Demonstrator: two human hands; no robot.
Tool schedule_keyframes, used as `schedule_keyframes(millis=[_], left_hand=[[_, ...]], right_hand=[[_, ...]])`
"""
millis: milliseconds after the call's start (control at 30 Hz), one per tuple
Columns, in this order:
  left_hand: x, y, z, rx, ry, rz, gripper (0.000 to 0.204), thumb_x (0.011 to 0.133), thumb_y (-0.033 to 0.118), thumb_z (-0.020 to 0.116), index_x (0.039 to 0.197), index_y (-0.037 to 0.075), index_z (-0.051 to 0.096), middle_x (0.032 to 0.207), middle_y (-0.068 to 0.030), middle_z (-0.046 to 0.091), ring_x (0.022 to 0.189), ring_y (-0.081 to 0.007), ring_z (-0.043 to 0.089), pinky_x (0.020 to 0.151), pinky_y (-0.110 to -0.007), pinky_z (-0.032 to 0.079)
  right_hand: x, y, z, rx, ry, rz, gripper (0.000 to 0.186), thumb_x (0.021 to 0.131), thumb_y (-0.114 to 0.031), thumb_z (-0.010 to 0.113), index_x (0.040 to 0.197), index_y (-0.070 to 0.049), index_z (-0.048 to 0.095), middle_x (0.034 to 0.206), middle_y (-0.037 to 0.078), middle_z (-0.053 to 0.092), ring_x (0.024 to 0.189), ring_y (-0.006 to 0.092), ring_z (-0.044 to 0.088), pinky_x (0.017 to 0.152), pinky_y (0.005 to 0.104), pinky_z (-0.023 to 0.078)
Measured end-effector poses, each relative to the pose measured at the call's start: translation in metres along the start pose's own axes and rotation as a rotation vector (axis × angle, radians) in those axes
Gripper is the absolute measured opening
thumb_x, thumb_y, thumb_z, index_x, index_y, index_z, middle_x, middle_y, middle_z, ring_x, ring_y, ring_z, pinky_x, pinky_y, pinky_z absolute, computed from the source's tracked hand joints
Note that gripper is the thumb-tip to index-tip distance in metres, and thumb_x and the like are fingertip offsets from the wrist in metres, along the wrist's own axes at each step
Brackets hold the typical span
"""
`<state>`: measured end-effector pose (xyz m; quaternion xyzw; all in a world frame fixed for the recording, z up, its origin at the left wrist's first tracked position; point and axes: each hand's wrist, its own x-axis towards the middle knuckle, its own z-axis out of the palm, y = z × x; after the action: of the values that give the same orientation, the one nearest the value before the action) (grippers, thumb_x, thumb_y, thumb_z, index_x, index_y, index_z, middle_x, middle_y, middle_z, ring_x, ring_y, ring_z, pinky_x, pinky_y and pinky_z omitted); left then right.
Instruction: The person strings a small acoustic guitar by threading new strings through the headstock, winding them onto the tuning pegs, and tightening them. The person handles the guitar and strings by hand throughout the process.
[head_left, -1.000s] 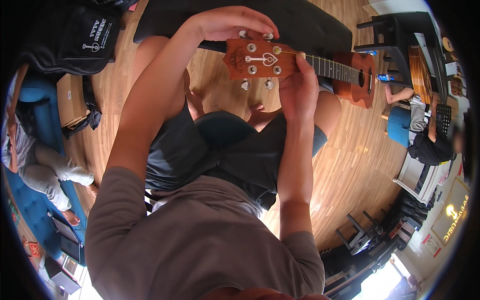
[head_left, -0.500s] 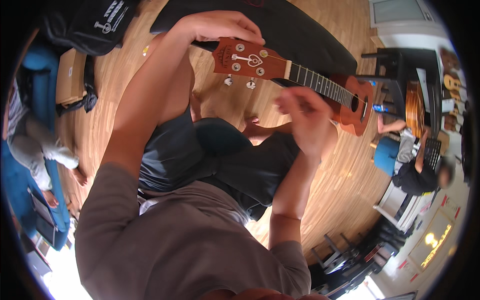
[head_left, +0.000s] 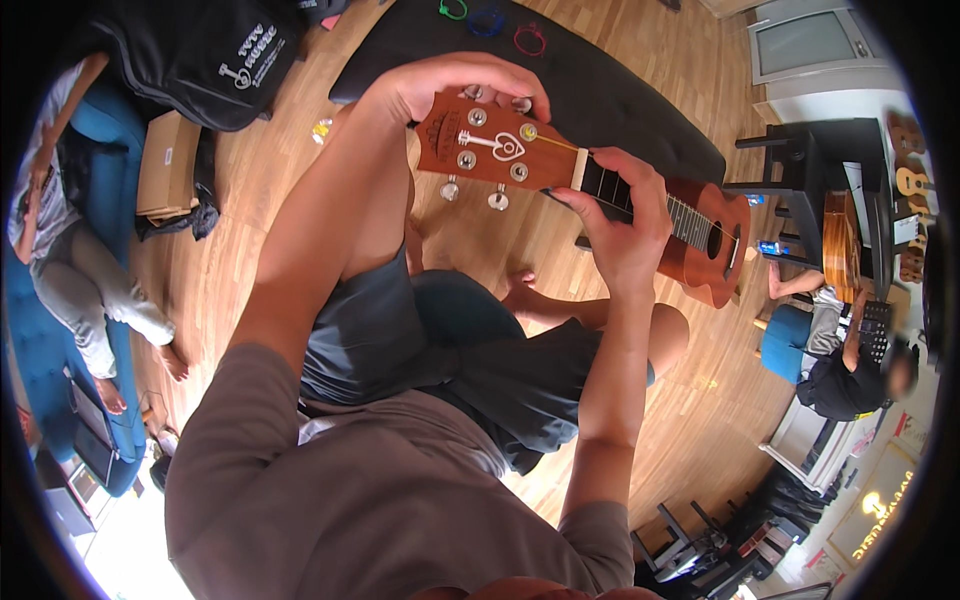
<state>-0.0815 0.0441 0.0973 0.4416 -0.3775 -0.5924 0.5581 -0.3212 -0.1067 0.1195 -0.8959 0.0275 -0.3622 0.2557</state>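
A reddish-brown ukulele [head_left: 720,270] lies across in front of me, headstock [head_left: 445,140] to the left and body to the right. My left hand [head_left: 470,72] arches over the headstock's far edge, its fingers bent around a tuning peg [head_left: 522,104]. My right hand [head_left: 632,225] is closed around the neck just right of the pale nut [head_left: 580,168], thumb on the near side and fingers on the far side. A thin yellowish string [head_left: 558,142] runs from a post over the nut. How the fingertips meet the far peg is partly hidden.
Beyond the ukulele stands a long black bench [head_left: 600,75] with green, blue and pink rings [head_left: 530,39]. Someone sits on a blue sofa [head_left: 105,130] at left, beside a cardboard box [head_left: 168,160]. Another person [head_left: 845,370] sits at right with a guitar [head_left: 838,240].
My right hand has moved from a blurred position below the neck onto the neck beside the nut. My left fingers have curled further over the headstock's far edge. The whole view has shifted slightly.
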Motion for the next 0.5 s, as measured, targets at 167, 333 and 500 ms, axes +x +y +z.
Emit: schedule_keyframes(millis=[167,333,500], left_hand=[[0.003,-0.004,0.017,-0.381,-0.077,0.09,0.041,0.095,0.034,0.054,0.117,0.0,0.062,0.098,-0.0077,0.068,0.083,-0.0136,0.065,0.077,-0.027,0.051],[0.03,-0.015,0.039,-0.556,-0.324,0.306,0.046,0.091,0.028,0.074,0.124,0.001,0.055,0.108,-0.0077,0.065,0.099,-0.0161,0.067,0.085,-0.027,0.054],[0.023,-0.015,0.065,-0.655,-0.244,0.307,0.027,0.086,0.01,0.073,0.107,0.006,0.056,0.083,-0.0008,0.048,0.072,-0.0151,0.05,0.064,-0.029,0.045]], right_hand=[[0.006,-0.004,-0.023,0.09,-0.034,0.069,0.054,0.065,-0.025,0.092,0.106,-0.006,0.064,0.1,0.008,0.068,0.093,0.0296,0.062,0.081,0.039,0.05],[0.006,-0.006,-0.048,0.115,0.019,0.062,0.053,0.068,-0.03,0.09,0.107,-0.007,0.063,0.101,0.008,0.068,0.093,0.0292,0.062,0.082,0.0393,0.049],[0.002,-0.016,-0.055,0.173,0.047,0.049,0.052,0.068,-0.032,0.09,0.107,-0.008,0.065,0.103,0.007,0.068,0.094,0.0295,0.062,0.083,0.0397,0.05]])
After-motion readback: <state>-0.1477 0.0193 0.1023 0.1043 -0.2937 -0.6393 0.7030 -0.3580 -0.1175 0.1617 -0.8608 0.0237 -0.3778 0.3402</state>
